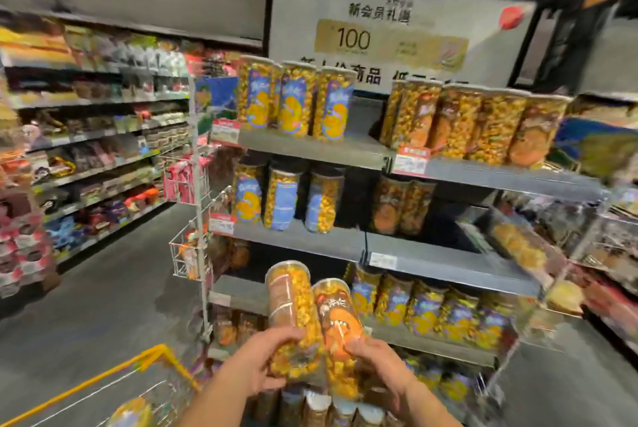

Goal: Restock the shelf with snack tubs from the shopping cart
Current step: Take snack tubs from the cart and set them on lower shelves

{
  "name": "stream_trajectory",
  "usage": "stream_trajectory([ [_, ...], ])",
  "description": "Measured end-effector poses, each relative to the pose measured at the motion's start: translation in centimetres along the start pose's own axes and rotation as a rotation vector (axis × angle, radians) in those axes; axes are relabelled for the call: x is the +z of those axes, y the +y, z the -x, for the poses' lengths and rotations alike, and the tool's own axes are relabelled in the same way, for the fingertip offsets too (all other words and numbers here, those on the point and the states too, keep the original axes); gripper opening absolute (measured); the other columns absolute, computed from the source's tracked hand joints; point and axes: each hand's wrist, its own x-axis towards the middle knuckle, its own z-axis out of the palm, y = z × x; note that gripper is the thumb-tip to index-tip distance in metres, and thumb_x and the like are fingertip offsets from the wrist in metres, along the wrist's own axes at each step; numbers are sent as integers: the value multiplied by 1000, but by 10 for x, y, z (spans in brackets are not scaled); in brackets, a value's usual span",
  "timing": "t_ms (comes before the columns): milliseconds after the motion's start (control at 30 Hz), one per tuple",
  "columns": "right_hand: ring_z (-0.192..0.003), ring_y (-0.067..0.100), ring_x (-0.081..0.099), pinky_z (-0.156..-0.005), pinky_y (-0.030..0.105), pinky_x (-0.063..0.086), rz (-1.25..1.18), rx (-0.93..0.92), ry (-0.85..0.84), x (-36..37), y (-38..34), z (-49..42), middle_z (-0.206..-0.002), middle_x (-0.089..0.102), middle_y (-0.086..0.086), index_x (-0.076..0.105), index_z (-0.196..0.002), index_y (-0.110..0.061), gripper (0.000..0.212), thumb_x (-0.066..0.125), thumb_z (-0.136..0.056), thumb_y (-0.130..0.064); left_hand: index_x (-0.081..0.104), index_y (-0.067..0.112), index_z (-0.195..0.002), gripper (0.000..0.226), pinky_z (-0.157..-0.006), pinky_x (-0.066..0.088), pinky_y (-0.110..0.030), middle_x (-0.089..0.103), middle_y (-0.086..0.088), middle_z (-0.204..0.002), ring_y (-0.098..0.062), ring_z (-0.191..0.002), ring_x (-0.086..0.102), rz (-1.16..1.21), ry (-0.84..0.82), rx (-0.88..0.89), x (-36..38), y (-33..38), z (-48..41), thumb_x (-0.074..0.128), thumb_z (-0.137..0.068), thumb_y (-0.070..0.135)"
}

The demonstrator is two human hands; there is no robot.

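I have my left hand curled round the base of one popcorn tub and my right hand curled round the base of a second tub. The two tubs are side by side and touching, tilted forward in front of the lower boards of the grey shelf. The shelf's upper boards carry upright blue-labelled tubs on the left and orange-labelled ones on the right, while the yellow-rimmed cart sits at my lower left.
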Motion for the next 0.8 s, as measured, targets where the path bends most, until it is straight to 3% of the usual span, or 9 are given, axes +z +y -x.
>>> stream_trajectory([
  [67,-92,24,74,-75,31,56,-21,-45,55,-41,4,14,-109,76,11,69,-119,-8,86,94,-45,-43,64,9,-116,56,-72,59,-38,76,-13,-94,-28,-85,74,-11,-23,63,41,7,-2,83,-64,17],
  [167,-107,25,69,-88,38,52,-60,-108,134,-93,3,32,-120,72,1,52,-133,-24,99,96,-47,-47,59,15,-122,72,-80,56,-40,76,-11,-102,-30,-96,72,-66,-65,151,91,18,-10,85,-54,16],
  [233,-102,26,71,-77,34,54,-52,-164,143,-120,-5,43,-120,70,5,45,-137,-23,107,96,-44,-39,57,12,-124,81,-86,57,-45,74,-14,-106,-33,-98,71,-67,-114,212,121,26,-18,88,-49,15],
  [300,-93,20,72,-66,26,54,-48,-216,158,-143,-15,50,-114,70,5,44,-135,-18,102,91,-45,-31,55,12,-124,88,-91,55,-50,74,-15,-108,-34,-100,71,-45,-171,260,152,35,-22,96,-48,24],
  [367,-85,12,72,-60,18,53,-37,-261,182,-163,-24,54,-110,69,2,44,-132,-15,104,90,-39,-29,54,15,-122,81,-89,56,-45,74,-10,-108,-28,-98,72,-43,-174,336,177,43,-28,95,-54,32],
  [467,-93,8,70,-66,16,51,49,-270,210,-194,-32,40,-118,67,1,39,-143,-14,139,97,-21,-43,55,19,-125,78,-86,56,-39,74,-5,-110,-23,-99,72,-156,-210,388,202,61,-46,94,-59,35],
  [567,-105,16,68,-78,23,53,67,-251,235,-224,-41,21,-121,66,1,36,-144,-14,156,97,-6,-52,50,20,-130,89,-93,53,-42,74,-4,-112,-23,-102,71,-282,-270,354,215,88,-74,96,-55,28],
  [700,-109,21,65,-96,39,54,48,-235,316,-248,-66,2,-121,65,4,36,-142,-13,133,97,-25,-32,31,25,-128,115,-102,47,-50,60,-3,-122,-24,-112,61,-481,-249,355,236,123,-123,100,-37,32],
  [800,-101,17,66,-82,30,54,15,-240,397,-265,-86,-24,-114,64,1,35,-134,-13,112,98,-43,-30,30,26,-132,125,-105,45,-51,58,0,-123,-22,-115,59,-512,-285,405,258,140,-160,99,-28,38],
])
